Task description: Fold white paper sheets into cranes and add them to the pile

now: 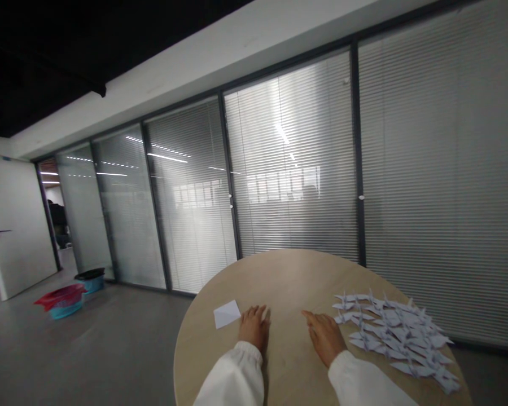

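Observation:
My left hand (254, 327) lies flat on a round wooden table (288, 276), fingers stretched out, just right of a white square of paper (227, 313) that it almost touches. My right hand (324, 336) also rests flat and open on the tabletop, holding nothing. Close to its right lies a spread of several folded white paper cranes (400, 332), the nearest ones beside its fingertips. Both arms wear white sleeves.
Behind the table runs a glass wall with closed blinds (292, 169). On the grey floor at the left stand red and blue plastic basins (63, 299) and a dark bin (91, 277). A white door (12, 225) is at far left.

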`<state>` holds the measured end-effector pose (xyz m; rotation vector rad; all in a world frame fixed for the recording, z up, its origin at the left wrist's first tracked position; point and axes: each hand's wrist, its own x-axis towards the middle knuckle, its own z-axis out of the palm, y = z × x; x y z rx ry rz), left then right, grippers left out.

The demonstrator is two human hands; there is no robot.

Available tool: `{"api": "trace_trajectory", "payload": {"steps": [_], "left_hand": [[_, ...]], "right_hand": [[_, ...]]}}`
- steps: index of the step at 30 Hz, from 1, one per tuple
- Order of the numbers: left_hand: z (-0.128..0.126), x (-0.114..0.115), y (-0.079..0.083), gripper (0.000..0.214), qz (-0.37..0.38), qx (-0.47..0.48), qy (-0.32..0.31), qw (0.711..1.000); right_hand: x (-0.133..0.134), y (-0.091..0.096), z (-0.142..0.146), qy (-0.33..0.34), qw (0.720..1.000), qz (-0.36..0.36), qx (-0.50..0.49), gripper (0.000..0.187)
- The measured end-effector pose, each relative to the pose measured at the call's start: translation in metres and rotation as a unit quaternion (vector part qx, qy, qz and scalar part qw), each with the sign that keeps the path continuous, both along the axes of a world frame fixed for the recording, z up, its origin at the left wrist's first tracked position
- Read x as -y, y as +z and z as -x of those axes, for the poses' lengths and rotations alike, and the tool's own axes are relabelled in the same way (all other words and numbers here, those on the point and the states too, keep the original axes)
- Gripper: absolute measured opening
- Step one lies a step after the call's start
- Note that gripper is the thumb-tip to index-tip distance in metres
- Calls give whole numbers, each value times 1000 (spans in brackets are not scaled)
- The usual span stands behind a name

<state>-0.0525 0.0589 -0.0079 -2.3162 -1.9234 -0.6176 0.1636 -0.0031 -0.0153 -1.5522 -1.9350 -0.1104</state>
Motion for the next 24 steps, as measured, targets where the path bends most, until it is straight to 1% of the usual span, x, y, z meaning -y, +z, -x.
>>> {"api": "trace_trajectory", "payload": {"steps": [4, 6, 8, 9, 10, 12, 14, 17, 20, 24], "left_hand": [[32, -11, 7, 42, -29, -11, 68, 997], [47, -15, 9, 44, -27, -14, 103, 994], [59, -19, 9, 49, 1, -10, 141, 990], [64, -20, 9, 52, 19, -5, 149, 989], [67, -22, 9, 54, 46, 1, 147, 988], [70, -24, 8, 56, 69, 11, 135, 988], [71, -26, 6, 52, 69, 23, 122, 990], [71, -28, 5, 41, 64, 41, 113, 991], [72, -28, 6, 32, 70, 55, 116, 989], [74, -27, 8, 26, 82, 79, 127, 985]], "right_hand": [[0, 0, 0, 3, 1000, -19, -10, 40], [-1, -2, 0, 2, 1000, -24, -15, 39], [-2, -3, 1, 4, 999, -27, -19, 39], [-2, -4, 1, 5, 999, -28, -21, 39], [-2, -4, 1, 6, 999, -29, -23, 39], [-2, -4, 1, 5, 999, -31, -26, 40], [-3, -3, 1, 3, 999, -29, -25, 40], [-2, -2, 2, 3, 1000, -22, -21, 42], [-2, -2, 2, 5, 999, -23, -22, 42], [-1, -3, 1, 11, 999, -25, -26, 41]]}}
